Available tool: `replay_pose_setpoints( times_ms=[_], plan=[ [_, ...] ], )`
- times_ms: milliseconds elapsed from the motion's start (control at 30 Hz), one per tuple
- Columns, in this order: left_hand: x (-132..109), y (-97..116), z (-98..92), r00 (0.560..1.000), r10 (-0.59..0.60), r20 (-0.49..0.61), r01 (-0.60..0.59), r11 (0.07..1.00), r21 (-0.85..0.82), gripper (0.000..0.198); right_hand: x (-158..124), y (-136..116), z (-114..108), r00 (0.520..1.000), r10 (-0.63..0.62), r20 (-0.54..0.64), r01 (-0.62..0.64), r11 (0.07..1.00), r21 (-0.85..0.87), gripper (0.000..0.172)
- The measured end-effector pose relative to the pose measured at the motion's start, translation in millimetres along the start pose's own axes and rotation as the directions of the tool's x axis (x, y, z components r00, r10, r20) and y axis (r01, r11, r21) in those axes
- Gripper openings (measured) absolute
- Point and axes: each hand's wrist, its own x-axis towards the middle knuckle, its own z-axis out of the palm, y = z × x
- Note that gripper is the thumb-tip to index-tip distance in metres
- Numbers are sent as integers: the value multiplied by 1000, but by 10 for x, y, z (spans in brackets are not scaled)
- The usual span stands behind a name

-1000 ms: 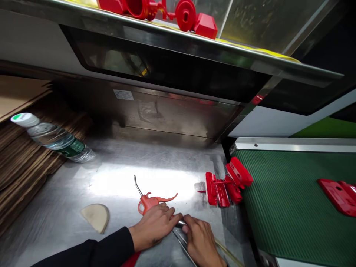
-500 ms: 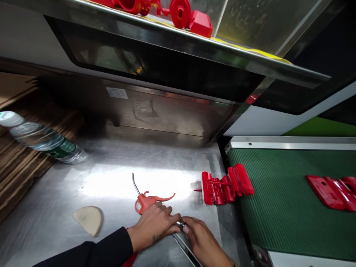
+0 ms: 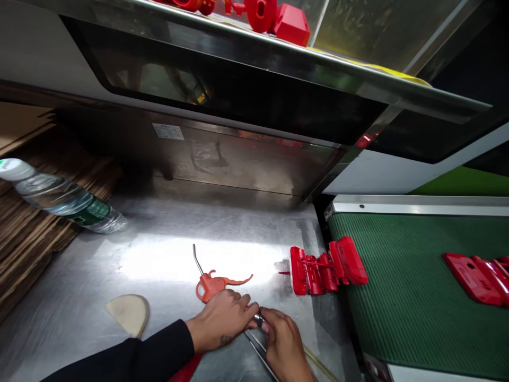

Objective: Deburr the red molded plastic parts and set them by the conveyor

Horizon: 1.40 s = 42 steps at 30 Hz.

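Far left: cardboard stack (image 3: 27, 233) w/ a water bottle (image 3: 59, 197) lying on its side against it, cap to the left. On the steel table (image 3: 167, 249), near the front edge, a beige half-round pad (image 3: 128, 314). Center: orange air blow gun (image 3: 214, 284), thin bent nozzle up-left, trigger lever pointing right; its handle end sits under the left hand (image 3: 222, 324). Left hand, black sleeve, lies over the gun's rear, fingers curled down onto it. Fingertips meet the right hand (image 3: 284, 345) at a small metal fitting (image 3: 259, 319), pinched by both hands. Right hand closed narrow on that fitting; a hose (image 3: 262, 353) runs back beneath it. Right of hands: red plastic part (image 3: 324, 268) straddling table edge & green conveyor belt (image 3: 405, 297). Far right on the belt: another red part (image 3: 477, 277). Up top: shelf (image 3: 278, 58) w/ more red pieces (image 3: 278, 18).
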Motion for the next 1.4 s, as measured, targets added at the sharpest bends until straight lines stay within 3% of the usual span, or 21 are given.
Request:
replay_pose_setpoints(
  times_ms=[200, 300, 400, 500, 567, 667, 700, 867, 967, 1100, 1300, 1400],
  plan=[
    [-6, -9, -66, 998, -41, 41, 45, 994, -104, 43, 4, -93, -82, 999, 41, 24, -41, 999, 17, 38],
    [-36, 0, -187, 994, -76, 73, 86, 986, -143, 46, 5, -159, -240, 994, -15, 107, 4, 995, 105, 30],
    [-126, 9, -319, 996, -69, 64, 78, 984, -158, 50, 3, -198, -341, 985, -76, 156, 50, 985, 165, 33],
    [-253, -39, -427, 997, -75, 9, 76, 989, -127, 63, -9, -219, -322, 990, -61, 131, 48, 994, 99, 32],
    [-327, -111, -462, 995, -104, 1, 103, 990, -93, 53, -26, -235, -277, 993, -47, 105, 44, 998, 36, 31],
    [-385, -226, -418, 996, -85, 7, 85, 995, -54, 25, -59, -263, -228, 992, -60, 108, 63, 998, -22, 31],
    [-386, -254, -380, 998, -61, 0, 61, 998, -35, 24, -68, -268, -222, 991, -58, 117, 62, 997, -36, 32],
    [-318, -291, -251, 1000, -14, -17, 15, 999, 41, 39, -84, -219, -278, 991, -19, 130, 18, 1000, 6, 35],
    [-294, -289, -308, 999, -47, -9, 47, 998, 39, 38, -79, -162, -381, 985, -8, 172, -8, 996, 89, 42],
    [-293, -309, -381, 997, -61, 37, 60, 998, 30, 38, -82, -143, -488, 972, -1, 236, -17, 997, 74, 37],
    [-277, -344, -357, 997, -38, 61, 36, 999, 35, 37, -102, -112, -470, 983, -15, 183, -11, 990, 137, 36],
    [-279, -348, -333, 998, -20, 65, 17, 999, 35, 33, -101, -115, -445, 977, -22, 214, -15, 985, 170, 38]
  ],
)
